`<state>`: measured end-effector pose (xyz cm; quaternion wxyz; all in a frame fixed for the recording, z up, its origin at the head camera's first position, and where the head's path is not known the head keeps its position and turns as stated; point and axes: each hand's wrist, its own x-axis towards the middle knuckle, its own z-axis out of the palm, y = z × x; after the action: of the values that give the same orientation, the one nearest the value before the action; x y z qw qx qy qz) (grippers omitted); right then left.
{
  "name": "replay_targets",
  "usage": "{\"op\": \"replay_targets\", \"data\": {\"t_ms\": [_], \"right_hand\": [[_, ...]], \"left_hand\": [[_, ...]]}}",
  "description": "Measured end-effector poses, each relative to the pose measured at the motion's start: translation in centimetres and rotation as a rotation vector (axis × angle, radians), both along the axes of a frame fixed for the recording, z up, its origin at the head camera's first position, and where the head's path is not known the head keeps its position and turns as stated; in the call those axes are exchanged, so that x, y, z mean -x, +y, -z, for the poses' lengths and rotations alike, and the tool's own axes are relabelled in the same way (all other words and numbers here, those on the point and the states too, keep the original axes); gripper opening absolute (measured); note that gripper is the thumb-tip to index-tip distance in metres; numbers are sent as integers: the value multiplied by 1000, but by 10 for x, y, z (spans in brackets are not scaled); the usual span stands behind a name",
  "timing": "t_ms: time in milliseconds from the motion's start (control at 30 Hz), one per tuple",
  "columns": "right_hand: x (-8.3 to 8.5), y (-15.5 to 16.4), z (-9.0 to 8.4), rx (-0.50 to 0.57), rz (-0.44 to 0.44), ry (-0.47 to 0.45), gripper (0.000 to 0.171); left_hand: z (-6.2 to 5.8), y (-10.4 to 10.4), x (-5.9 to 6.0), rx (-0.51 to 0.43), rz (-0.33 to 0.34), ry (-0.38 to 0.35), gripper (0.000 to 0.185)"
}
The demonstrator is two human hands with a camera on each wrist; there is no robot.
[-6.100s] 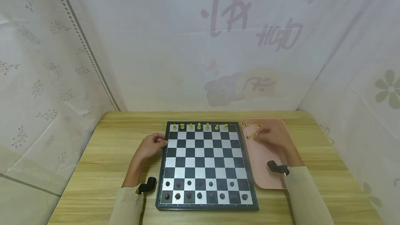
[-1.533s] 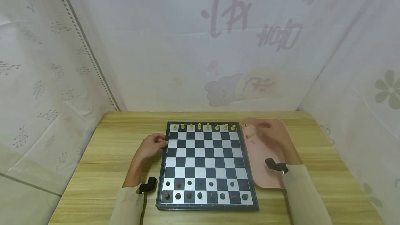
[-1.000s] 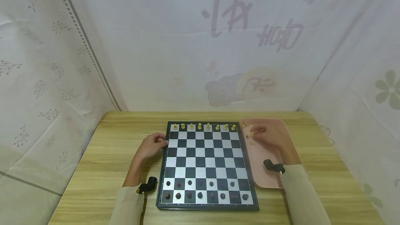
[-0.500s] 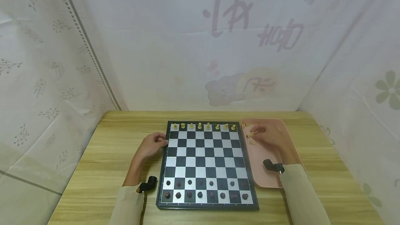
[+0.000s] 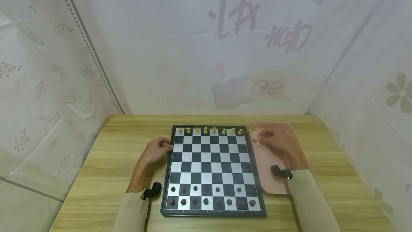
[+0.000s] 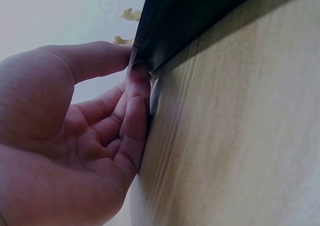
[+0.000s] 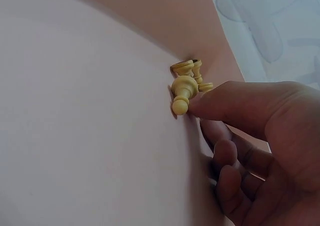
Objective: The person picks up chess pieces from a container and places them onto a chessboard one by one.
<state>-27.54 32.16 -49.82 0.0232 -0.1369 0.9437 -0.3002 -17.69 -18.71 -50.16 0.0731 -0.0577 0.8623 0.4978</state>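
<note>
Pink tray [image 7: 75,136] — pawn [image 7: 182,94] lying flat, head nearward

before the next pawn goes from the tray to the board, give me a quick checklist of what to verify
1. Board steadied: left hand holds the chessboard by its left edge. Ok.
2. Far back row filled: eight cream pieces stand there. Ok.
3. Row in front of it free: no pieces on it. Ok.
4. Pawn secured: right hand thumb touches a cream pawn on the pink tray; a closed pinch is not visible. Cannot tell.
5. Pawn clear of neighbours: it lies against other cream pieces. Not ok.
</note>
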Motion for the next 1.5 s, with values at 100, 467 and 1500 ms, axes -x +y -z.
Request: {"op": "replay_targets", "data": {"t_ms": [100, 467, 1500], "right_hand": [[-1, 0, 1, -44, 33, 34, 4], [1, -1, -9, -131, 121, 146, 10], [-4, -119, -77, 94, -163, -5, 11]], "left_hand": [[1, -1, 0, 2, 0, 2, 28], [3, -2, -1, -7, 9, 7, 29], [1, -2, 0, -33, 10, -13, 31]]}}
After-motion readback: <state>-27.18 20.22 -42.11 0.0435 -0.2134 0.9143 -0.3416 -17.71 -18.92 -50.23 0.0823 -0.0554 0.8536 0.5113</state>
